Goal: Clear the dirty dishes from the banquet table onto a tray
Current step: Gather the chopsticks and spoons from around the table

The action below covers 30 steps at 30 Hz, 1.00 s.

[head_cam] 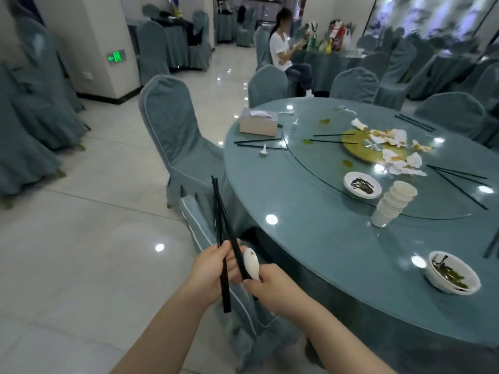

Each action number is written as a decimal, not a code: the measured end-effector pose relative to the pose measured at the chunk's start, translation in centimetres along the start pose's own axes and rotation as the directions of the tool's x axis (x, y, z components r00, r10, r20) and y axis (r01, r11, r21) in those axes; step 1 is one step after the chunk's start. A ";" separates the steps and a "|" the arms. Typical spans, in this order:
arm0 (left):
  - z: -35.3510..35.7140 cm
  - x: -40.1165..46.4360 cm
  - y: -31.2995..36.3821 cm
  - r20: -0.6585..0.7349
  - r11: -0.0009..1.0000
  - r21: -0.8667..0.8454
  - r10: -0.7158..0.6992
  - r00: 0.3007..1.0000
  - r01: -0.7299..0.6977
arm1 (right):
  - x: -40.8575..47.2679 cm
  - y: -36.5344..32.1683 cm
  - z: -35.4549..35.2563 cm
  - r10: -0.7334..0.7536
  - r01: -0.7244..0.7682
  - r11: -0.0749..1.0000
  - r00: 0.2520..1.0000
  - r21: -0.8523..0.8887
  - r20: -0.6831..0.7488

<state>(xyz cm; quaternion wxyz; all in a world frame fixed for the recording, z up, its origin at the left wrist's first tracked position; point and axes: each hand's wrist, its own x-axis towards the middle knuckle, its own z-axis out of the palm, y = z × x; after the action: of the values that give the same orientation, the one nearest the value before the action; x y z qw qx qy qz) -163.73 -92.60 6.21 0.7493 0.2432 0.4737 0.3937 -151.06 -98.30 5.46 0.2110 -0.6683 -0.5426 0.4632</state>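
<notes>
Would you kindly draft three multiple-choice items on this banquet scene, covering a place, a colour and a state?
1. Where does the tissue box sit?
A. on the table's far left edge
B. on a chair
C. on the floor

2. What colour are the chopsticks in the left hand?
A. red
B. black
C. white

3. What is the right hand doing?
A. resting flat on the table
B. hanging free
C. holding a white spoon

Answers: 1 A, the box stands on the table near its far left rim. 2 B, they are plainly black. 3 C, its fingers curl round the spoon's handle.
</notes>
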 end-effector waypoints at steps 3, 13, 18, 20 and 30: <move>-2.2 0.5 1.9 0.002 0.999 -0.041 -0.010 1.000 0.010 | 2.0 -2.3 1.4 -0.028 0.030 0.997 0.999 -0.076 0.027; -11.5 8.3 9.8 -0.196 0.992 -0.072 0.085 0.977 -0.101 | 14.2 -10.3 6.9 -0.134 0.171 0.963 0.975 -0.208 0.180; -15.2 12.5 15.7 -0.301 0.983 -0.090 0.126 0.945 -0.160 | 21.9 -14.3 7.5 -0.161 0.185 0.976 0.969 -0.114 0.190; -16.5 14.2 18.2 -0.318 0.980 -0.090 0.139 0.938 -0.175 | 25.0 -15.9 7.2 -0.168 0.185 0.980 0.968 -0.079 0.184; -21.1 24.3 27.8 -0.293 0.977 -0.144 0.108 0.950 -0.156 | 38.0 -20.9 6.6 -0.127 0.132 0.989 0.988 -0.060 0.082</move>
<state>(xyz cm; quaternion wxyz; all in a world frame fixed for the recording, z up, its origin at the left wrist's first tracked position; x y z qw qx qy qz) -186.94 -56.98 5.02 0.6632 0.1525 0.5242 0.5120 -168.40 -58.09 3.85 0.1976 -0.6195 -0.6075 0.4562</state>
